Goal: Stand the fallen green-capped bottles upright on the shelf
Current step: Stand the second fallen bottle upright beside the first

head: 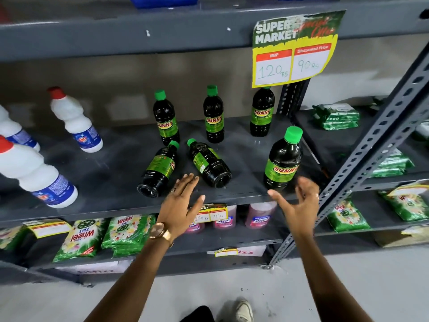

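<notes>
Two dark green-capped bottles lie on their sides on the grey shelf (111, 173): the left fallen bottle (160, 169) and the right fallen bottle (209, 162), caps pointing to the back. Three more stand upright at the back: one (166, 118), another (213, 115) and a third (262, 112). A further upright bottle (284, 160) stands near the front right. My left hand (181, 201) is open, fingertips between the bases of the two fallen bottles. My right hand (299, 203) is open, just below the front upright bottle, holding nothing.
White bottles with red caps (74, 119) stand on the shelf's left part. A yellow price sign (294, 49) hangs from the shelf above. Green detergent packs (83, 238) and pink bottles (261, 214) fill the shelf below. A slotted metal upright (362, 163) borders the right side.
</notes>
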A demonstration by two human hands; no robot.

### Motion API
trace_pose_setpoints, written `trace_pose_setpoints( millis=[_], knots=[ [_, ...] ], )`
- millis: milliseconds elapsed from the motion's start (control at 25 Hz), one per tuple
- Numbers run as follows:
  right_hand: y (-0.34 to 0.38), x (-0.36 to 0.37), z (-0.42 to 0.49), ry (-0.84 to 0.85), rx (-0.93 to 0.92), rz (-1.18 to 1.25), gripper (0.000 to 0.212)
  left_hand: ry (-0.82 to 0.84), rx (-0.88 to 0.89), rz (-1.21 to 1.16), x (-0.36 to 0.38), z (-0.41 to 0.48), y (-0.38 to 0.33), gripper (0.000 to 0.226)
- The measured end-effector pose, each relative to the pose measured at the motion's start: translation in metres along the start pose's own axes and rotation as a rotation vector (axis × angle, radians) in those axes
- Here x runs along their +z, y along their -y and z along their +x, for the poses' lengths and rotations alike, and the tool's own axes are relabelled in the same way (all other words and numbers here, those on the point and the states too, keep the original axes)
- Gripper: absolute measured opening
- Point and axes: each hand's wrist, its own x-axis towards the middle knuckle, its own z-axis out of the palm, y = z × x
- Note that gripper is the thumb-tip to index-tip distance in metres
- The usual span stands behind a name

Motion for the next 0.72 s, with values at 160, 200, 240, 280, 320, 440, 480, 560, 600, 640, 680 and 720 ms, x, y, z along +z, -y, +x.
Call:
trace_pose_setpoints(
  millis=[160,200,240,280,320,440,480,560,600,640,680,720],
  knots=[
    [0.032,0.061,-0.068,0.106,-0.147,-0.171,0.044,-0.195,0.132,-0.036,-0.06,-0.003,0.04,0.045],
    [0.045,0.082,-0.061,0.154,-0.206,-0.222,0.046,-0.233,0.104,-0.025,-0.073,0.001,0.056,0.043],
    [0.057,0.105,-0.046,0.169,-0.263,-0.312,0.052,-0.25,0.056,-0.012,-0.086,0.007,0.074,0.043],
    [0.069,0.126,-0.025,0.179,-0.284,-0.43,0.061,-0.242,-0.009,0.002,-0.096,0.014,0.092,0.042],
    [0.081,0.146,-0.001,0.229,-0.235,-0.554,0.071,-0.205,-0.09,0.015,-0.102,0.021,0.11,0.042],
    [0.097,0.185,0.059,0.599,0.25,-0.734,0.09,0.059,-0.294,0.048,-0.101,0.04,0.15,0.053],
    [0.099,0.19,0.065,0.683,0.371,-0.726,0.087,0.139,-0.312,0.07,-0.096,0.044,0.157,0.058],
    [0.091,0.194,0.068,0.665,0.391,-0.696,0.074,0.186,-0.276,0.12,-0.084,0.045,0.168,0.06],
    [0.087,0.192,0.065,0.602,0.344,-0.671,0.067,0.163,-0.25,0.133,-0.079,0.045,0.172,0.059],
    [0.081,0.19,0.06,0.517,0.281,-0.612,0.061,0.13,-0.237,0.141,-0.075,0.044,0.174,0.058],
    [0.075,0.19,0.055,0.418,0.208,-0.517,0.055,0.102,-0.228,0.151,-0.072,0.044,0.177,0.057],
    [0.07,0.189,0.05,0.313,0.13,-0.406,0.05,0.089,-0.218,0.161,-0.071,0.045,0.179,0.057]
  ],
)
